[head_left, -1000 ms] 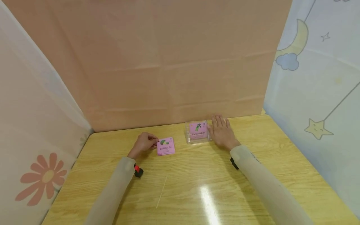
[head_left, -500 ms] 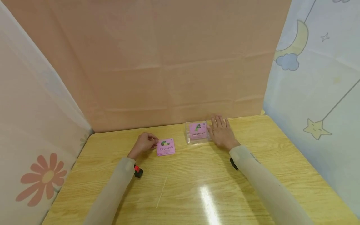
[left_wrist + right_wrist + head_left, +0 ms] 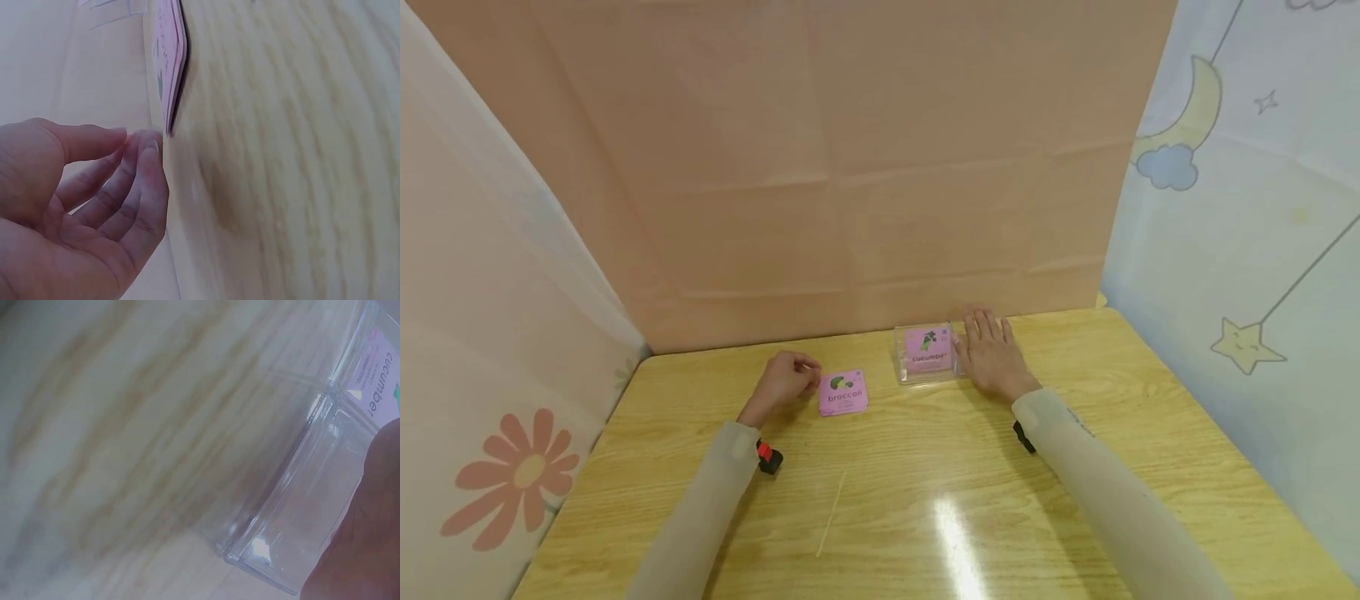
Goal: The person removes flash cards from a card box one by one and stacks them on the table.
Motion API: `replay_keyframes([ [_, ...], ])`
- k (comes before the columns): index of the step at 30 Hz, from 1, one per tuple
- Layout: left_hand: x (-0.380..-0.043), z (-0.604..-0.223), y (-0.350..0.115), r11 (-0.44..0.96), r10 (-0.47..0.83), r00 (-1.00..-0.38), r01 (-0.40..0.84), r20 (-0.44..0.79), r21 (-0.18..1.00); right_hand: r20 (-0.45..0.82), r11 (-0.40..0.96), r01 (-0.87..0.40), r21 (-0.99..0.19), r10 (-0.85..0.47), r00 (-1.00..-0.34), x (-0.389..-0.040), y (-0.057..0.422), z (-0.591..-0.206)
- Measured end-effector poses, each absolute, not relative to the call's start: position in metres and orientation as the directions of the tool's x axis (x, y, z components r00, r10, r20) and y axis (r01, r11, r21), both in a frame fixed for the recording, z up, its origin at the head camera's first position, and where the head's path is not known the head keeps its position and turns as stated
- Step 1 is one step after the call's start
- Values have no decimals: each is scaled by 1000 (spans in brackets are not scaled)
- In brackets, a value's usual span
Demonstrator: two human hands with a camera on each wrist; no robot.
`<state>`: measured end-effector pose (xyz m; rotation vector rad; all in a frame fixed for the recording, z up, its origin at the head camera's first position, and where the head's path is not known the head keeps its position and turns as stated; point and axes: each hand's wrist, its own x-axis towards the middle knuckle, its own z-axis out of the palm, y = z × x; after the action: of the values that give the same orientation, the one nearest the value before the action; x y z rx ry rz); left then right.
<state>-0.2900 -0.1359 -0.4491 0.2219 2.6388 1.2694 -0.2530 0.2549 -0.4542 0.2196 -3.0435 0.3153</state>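
A small stack of pink cards (image 3: 842, 393), the top one printed "broccoli", lies on the wooden table. Just left of it is my left hand (image 3: 781, 382), fingers loosely curled and thumb tip close to the fingertips, with nothing held. The left wrist view shows these fingertips (image 3: 150, 147) right by the stack's corner. My right hand (image 3: 992, 354) lies flat with straight fingers over the right end of a clear plastic box (image 3: 901, 367). Inside the box, a pink "cucumber" card (image 3: 928, 348) faces up. In the right wrist view, part of my hand (image 3: 356, 537) covers the box's side.
The wooden table (image 3: 880, 500) ends at the back against a plain tan cloth (image 3: 850, 208). Patterned cloths stand at left and right. A thin pale strip (image 3: 831, 515) lies on the table in front of the cards.
My left fingertips have drawn slightly left, off the edge of the broccoli card stack. The stack shifted very slightly. My right hand stays on the box.
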Motion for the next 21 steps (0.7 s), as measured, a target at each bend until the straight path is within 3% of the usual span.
replay_keyframes([
  [21,-284,-436,-116,636,293,-955,222,34,739,85,969,-147,-197,-132,-988,-254,255,-457],
])
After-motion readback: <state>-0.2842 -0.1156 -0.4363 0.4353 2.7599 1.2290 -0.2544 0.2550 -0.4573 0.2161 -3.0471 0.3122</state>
